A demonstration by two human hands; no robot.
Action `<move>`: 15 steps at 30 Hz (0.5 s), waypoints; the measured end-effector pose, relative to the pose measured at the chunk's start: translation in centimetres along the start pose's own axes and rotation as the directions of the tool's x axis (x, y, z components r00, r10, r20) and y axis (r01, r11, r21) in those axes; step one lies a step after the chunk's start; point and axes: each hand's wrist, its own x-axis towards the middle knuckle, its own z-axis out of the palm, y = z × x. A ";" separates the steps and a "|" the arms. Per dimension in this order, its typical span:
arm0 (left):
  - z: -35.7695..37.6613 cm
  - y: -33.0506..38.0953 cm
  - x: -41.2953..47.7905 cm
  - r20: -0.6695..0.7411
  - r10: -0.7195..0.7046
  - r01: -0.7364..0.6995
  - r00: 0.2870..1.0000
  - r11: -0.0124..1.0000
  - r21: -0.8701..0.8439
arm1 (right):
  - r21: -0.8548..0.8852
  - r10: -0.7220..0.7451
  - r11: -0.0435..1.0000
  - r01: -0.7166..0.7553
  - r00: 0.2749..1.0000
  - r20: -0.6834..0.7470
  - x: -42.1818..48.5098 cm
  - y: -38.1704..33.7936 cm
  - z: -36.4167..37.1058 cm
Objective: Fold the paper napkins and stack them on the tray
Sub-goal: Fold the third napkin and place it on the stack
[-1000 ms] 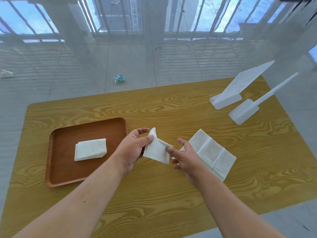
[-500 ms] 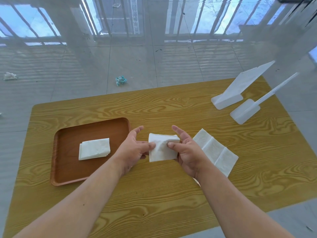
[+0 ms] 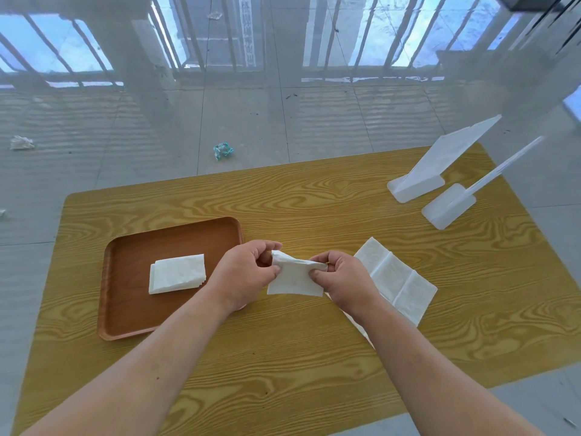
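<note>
A white paper napkin hangs folded between both hands just above the table's middle. My left hand pinches its upper left corner, and my right hand pinches its upper right edge. The brown wooden tray lies to the left, holding a small stack of folded napkins. To the right of my right hand, unfolded napkins lie flat on the table, partly hidden under my right forearm.
The yellow wood-grain table carries two white plastic stands at its back right corner. Beyond the table is a tiled floor with crumpled scraps of litter.
The napkin went from held by one edge to flat between both hands, and now its top edge is pinched and bent over between my fingers. The hands stayed near the table's middle.
</note>
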 end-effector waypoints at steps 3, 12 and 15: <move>-0.3 0.6 0.0 0.012 0.037 -0.038 0.999 0.995 0.095 | 0.021 -0.018 1.000 0.017 1.000 0.014 -0.2 -0.4 0.0; -0.7 1.2 -0.3 -0.035 0.005 0.000 0.999 0.987 0.161 | 0.132 -0.091 0.988 0.080 0.992 0.083 -0.5 -1.4 0.0; -1.0 1.5 -0.3 -0.086 0.086 -0.053 0.993 0.940 0.336 | -0.066 -0.099 0.993 0.100 0.995 0.014 -0.5 -1.5 -0.1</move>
